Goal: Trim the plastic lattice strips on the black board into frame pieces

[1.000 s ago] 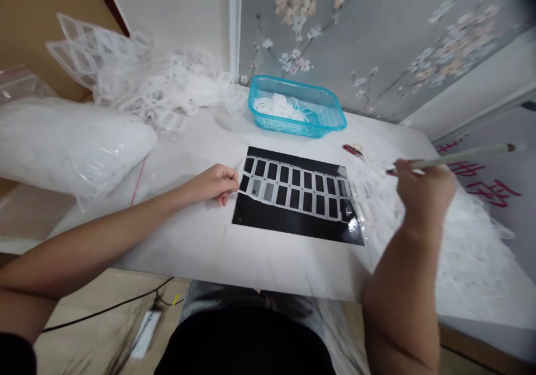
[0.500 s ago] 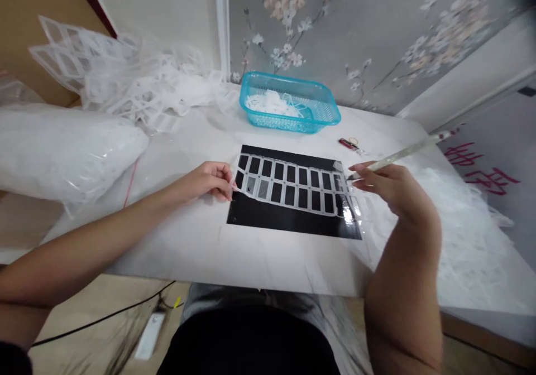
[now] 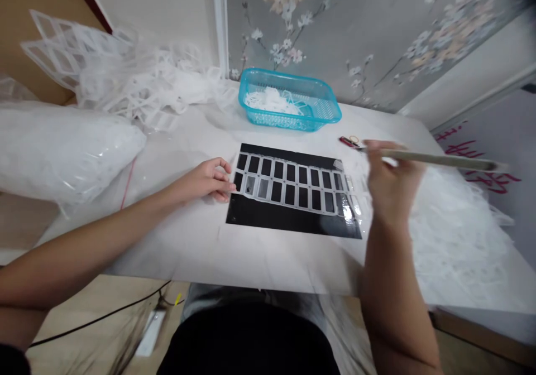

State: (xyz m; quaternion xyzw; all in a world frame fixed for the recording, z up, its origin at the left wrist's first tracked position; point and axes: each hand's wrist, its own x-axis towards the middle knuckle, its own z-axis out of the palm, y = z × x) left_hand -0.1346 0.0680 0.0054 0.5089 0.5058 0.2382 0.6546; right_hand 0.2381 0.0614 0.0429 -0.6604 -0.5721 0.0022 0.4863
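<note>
A translucent white plastic frame sheet (image 3: 271, 191) with two rows of rectangular openings lies on a black mat (image 3: 272, 215). At its left end, my left hand (image 3: 211, 181) pinches the edge between thumb and fingers. Small clear patches fill a few of the openings. Beyond the mat's right end, my right hand (image 3: 389, 182) is raised and closed around a long, pale, pen-like tool (image 3: 448, 158). Its thin end points left, near a small red object (image 3: 348, 142); motion blur hides the exact kind of tool.
A blue plastic basket (image 3: 288, 121) with white scraps stands at the back. Tangled white plastic frames (image 3: 154, 85) and a filled clear bag (image 3: 71, 146) occupy the left. Translucent pieces (image 3: 456, 235) are heaped on the right. Behind is a floral wall panel (image 3: 368, 34).
My right hand has lifted away from the frame sheet's right end, up and to the right, and the tool has swung nearly level. My left hand stays at the left end.
</note>
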